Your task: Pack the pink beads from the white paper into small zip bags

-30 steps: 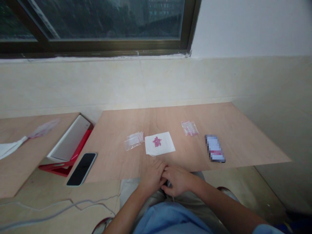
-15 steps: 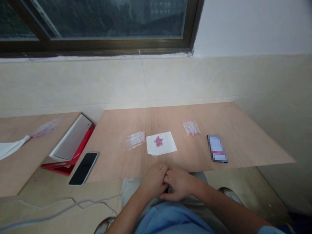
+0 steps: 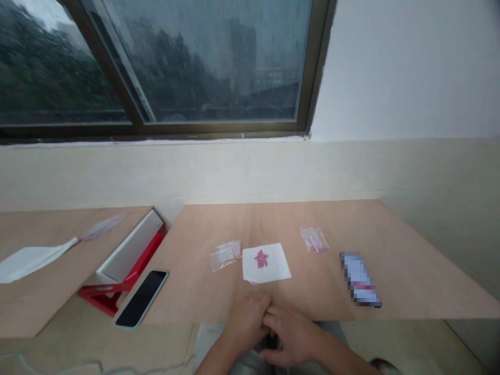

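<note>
My left hand (image 3: 247,320) and my right hand (image 3: 291,333) rest together at the table's near edge. The right fingers lie curled against the left fingers, and both hands are closed with no object visible in them. A small dark patch shows between the palms; I cannot make out what it is. Just beyond the hands is a white paper sheet (image 3: 275,276) bearing a small cluster of pink beads (image 3: 261,259) in a star shape. Clear plastic bags (image 3: 224,256) lie left of the paper. More small clear bags with pinkish contents (image 3: 313,240) lie to its right.
A phone with a dark screen (image 3: 142,299) lies at the table's left edge, and another with a lit, blurred screen (image 3: 360,281) at the right. A second table (image 3: 35,307) stands left, past a red-and-white box (image 3: 133,252). A window (image 3: 219,67) is above.
The view has tilted up, so the table and everything on it sit lower in the picture and more of the window shows. My hands stay together in the same pose.
</note>
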`<state>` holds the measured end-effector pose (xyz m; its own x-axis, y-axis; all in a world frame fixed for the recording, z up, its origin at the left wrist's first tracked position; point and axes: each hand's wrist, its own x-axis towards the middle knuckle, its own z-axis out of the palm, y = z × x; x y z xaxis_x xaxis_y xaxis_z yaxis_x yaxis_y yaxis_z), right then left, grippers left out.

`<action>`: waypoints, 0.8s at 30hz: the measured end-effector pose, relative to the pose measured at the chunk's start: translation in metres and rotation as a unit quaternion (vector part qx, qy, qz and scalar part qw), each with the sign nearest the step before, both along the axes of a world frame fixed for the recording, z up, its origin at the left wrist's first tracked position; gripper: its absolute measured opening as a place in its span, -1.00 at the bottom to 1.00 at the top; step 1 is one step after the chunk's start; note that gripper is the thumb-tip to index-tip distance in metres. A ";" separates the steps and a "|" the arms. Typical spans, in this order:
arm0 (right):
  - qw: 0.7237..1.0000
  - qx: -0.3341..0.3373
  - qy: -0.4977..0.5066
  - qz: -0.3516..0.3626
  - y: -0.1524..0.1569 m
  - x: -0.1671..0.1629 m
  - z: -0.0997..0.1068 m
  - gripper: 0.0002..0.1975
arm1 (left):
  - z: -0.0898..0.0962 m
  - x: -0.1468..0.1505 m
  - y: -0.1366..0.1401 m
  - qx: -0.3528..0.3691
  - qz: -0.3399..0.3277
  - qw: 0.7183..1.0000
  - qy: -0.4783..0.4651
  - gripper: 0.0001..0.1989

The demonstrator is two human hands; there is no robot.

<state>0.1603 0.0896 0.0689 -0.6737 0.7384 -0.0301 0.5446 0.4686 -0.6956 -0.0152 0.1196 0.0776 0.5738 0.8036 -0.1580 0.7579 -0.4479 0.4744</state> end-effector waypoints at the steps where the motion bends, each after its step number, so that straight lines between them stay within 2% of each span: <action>1: 1.000 -0.008 0.014 -0.003 -0.001 0.000 0.004 -0.51 | 0.000 -0.002 0.001 0.016 0.013 1.000 -0.003 -0.83; 4: 0.998 -0.010 0.061 -0.015 -0.001 0.003 0.014 -0.37 | 0.001 -0.009 0.005 0.057 0.053 0.997 0.001 -0.86; 7: 0.995 0.009 0.089 -0.037 0.003 0.010 0.015 -0.23 | 0.003 -0.015 0.016 0.071 0.087 0.993 0.037 -0.85; 12: 0.985 0.013 0.100 -0.140 0.022 0.024 -0.003 -0.40 | -0.005 -0.024 0.048 0.096 0.135 0.985 0.043 -0.78; 17: 0.964 0.051 0.140 -0.219 0.055 0.032 -0.024 -0.60 | -0.031 -0.030 0.076 0.129 0.180 0.975 0.015 -0.84; 20: 0.952 0.076 0.144 -0.260 0.080 0.033 -0.033 -0.68 | -0.045 -0.033 0.083 0.135 0.183 0.973 -0.033 -0.89; 24: 0.942 0.084 0.131 -0.298 0.110 0.032 -0.044 -0.73 | -0.054 -0.034 0.086 0.128 0.190 0.969 -0.095 -0.88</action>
